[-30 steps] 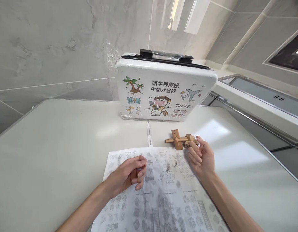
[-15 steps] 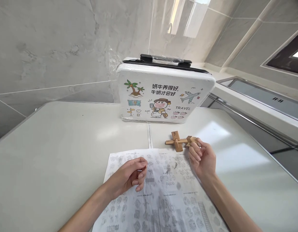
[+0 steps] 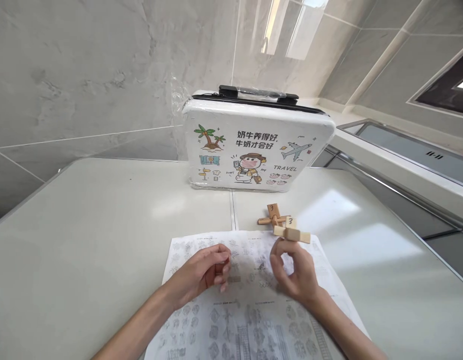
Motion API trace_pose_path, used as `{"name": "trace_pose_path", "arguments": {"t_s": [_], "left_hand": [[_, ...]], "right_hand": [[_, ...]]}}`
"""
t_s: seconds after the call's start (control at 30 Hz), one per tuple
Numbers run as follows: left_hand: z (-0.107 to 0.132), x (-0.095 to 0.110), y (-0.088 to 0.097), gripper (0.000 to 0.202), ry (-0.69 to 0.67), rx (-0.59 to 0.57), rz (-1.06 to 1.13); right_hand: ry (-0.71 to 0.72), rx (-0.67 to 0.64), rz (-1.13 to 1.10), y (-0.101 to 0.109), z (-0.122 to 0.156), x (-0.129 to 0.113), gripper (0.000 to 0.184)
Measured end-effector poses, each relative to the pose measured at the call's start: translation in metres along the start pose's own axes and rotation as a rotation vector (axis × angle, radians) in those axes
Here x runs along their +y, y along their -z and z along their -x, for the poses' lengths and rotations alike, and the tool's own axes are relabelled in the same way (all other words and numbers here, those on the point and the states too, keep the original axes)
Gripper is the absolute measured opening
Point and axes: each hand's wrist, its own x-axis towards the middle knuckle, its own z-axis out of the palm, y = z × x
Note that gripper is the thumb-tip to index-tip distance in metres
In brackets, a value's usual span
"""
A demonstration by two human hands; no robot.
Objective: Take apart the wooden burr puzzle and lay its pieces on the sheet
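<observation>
Your right hand's [image 3: 293, 267] thumb and forefinger curl into a ring, apparently pinching the light wooden piece [image 3: 292, 233] from its near side — a grip that seems to leave its marked face showing. Your left hand's [image 3: 203, 272] fingers curl loosely; you can't tell if they grip anything. The paper sheet [image 3: 254, 310] lies beneath both, probably for reading. Just beyond its far edge rests the darker wooden piece [image 3: 273, 211], partly hidden; farther, the white case [image 3: 216, 170] stands upright, likely out of your way.

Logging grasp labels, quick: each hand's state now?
Left hand: loosely curled; no held object visible.
Right hand: closed, pinching the pale wooden cross piece.
</observation>
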Motion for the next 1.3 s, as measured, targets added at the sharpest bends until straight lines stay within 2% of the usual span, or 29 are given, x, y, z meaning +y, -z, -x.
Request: {"name": "trace_pose_path", "arguments": {"t_s": [0.17,0.27,0.4,0.47,0.63,0.77,0.9,1.0,1.07,1.2,1.3], "left_hand": [[-0.001,-0.006,-0.001,0.027,-0.129,-0.062,-0.118],[0.000,-0.010,0.000,0.043,-0.175,-0.095,-0.167],[0.003,-0.011,-0.002,0.078,-0.178,-0.198,-0.233],[0.004,-0.011,-0.005,0.084,-0.172,-0.224,-0.248],[0.002,-0.012,-0.008,0.062,-0.123,-0.144,-0.243],[0.000,-0.012,-0.004,0.070,-0.172,-0.082,-0.169],[-0.001,-0.011,0.002,0.071,-0.282,0.014,-0.121],[-0.001,-0.010,0.004,0.070,-0.327,0.024,-0.133],[0.000,-0.009,0.003,0.070,-0.325,0.010,-0.159],[0.002,-0.009,0.001,0.070,-0.295,-0.046,-0.224],[0.002,-0.009,0.000,0.069,-0.290,-0.082,-0.279]], "right_hand": [[0.184,-0.317,0.165,-0.007,0.002,-0.014,0.018],[0.235,-0.437,0.132,-0.013,0.002,-0.024,0.017],[0.232,-0.598,0.088,-0.022,0.006,-0.030,0.019],[0.211,-0.666,0.066,-0.025,0.008,-0.030,0.023],[0.146,-0.697,0.058,-0.027,0.010,-0.033,0.021],[0.018,-0.657,-0.035,-0.023,0.006,-0.036,0.015],[-0.136,-0.539,-0.238,-0.019,0.004,-0.035,0.007],[-0.353,-0.449,-0.411,-0.020,0.004,-0.032,0.017],[-0.441,-0.473,-0.472,-0.022,0.003,-0.032,0.026],[-0.378,-0.599,-0.424,-0.024,-0.002,-0.035,0.038],[-0.355,-0.617,-0.401,-0.023,-0.005,-0.034,0.036]]}}
